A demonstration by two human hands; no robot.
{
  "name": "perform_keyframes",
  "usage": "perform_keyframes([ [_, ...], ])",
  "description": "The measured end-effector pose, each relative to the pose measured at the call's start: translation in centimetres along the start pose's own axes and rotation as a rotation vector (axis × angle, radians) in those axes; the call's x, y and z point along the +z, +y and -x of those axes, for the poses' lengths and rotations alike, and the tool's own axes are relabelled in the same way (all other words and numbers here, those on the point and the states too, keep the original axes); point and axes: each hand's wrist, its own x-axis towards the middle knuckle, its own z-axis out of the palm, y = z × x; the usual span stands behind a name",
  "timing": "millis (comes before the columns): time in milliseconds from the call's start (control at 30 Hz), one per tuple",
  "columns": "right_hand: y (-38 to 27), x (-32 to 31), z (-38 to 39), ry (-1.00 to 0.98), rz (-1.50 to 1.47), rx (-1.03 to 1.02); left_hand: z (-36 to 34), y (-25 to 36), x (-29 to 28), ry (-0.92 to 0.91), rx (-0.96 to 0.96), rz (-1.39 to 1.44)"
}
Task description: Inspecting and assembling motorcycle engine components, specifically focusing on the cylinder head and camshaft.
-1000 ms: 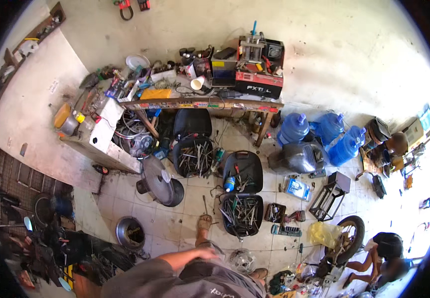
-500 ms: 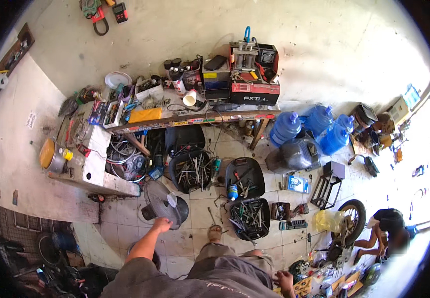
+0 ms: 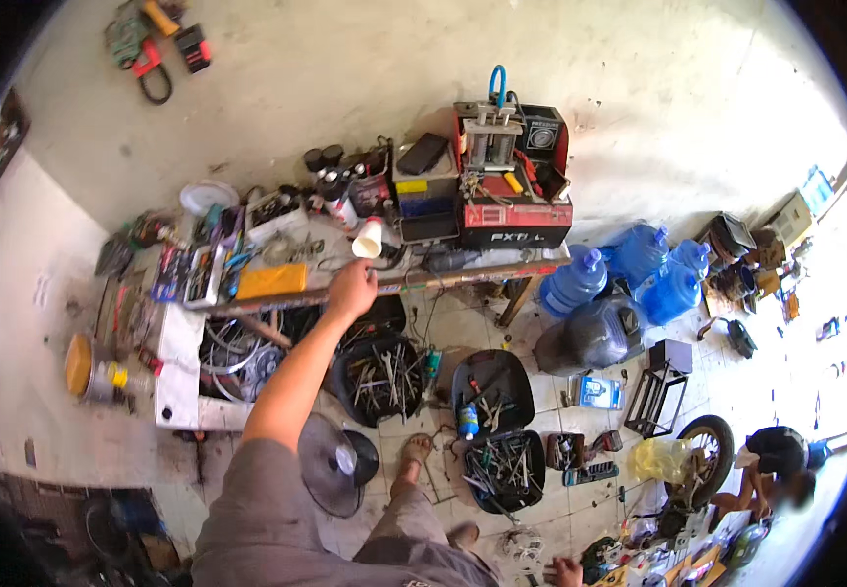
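Observation:
My left arm is stretched out over the floor, and my left hand (image 3: pixel 353 291) is at the front edge of the workbench (image 3: pixel 414 283). Just beyond its fingertips a white cup (image 3: pixel 368 239) lies tilted on the bench top, its mouth toward me. The fingers look loosely bent and hold nothing that I can see. Low in the picture, at the bottom rim, my right hand (image 3: pixel 565 571) shows only in part, its fingers apart and nothing visible in them. A black pedestal fan head (image 3: pixel 331 465) lies on the floor under my left arm.
A red and black machine (image 3: pixel 512 210) stands on the bench, right of a spray can (image 3: pixel 340 207) and a yellow envelope (image 3: pixel 272 281). Black bins of tools (image 3: pixel 507 470) are on the floor. Blue water jugs (image 3: pixel 572 284) stand right; a co-worker (image 3: pixel 776 455) crouches by a wheel (image 3: pixel 712 455).
My left hand has moved from above the fan up and forward to the bench edge near the cup. The view has shifted, and my right hand sits lower in the picture.

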Motion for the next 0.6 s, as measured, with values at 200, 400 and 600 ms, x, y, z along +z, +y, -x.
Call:
perform_keyframes([
  [200,14.0,0.8,9.2,-0.098,0.846,-0.351,-20.3,2.4,12.5,-0.245,0.020,-0.373],
  [400,20.1,-0.3,11.9,0.028,0.740,0.315,-28.9,-10.6,15.5,-0.303,0.345,-0.539],
  [600,12.8,3.9,13.1,0.180,0.521,0.422,-30.8,-10.6,14.8,-0.104,0.092,-0.264],
])
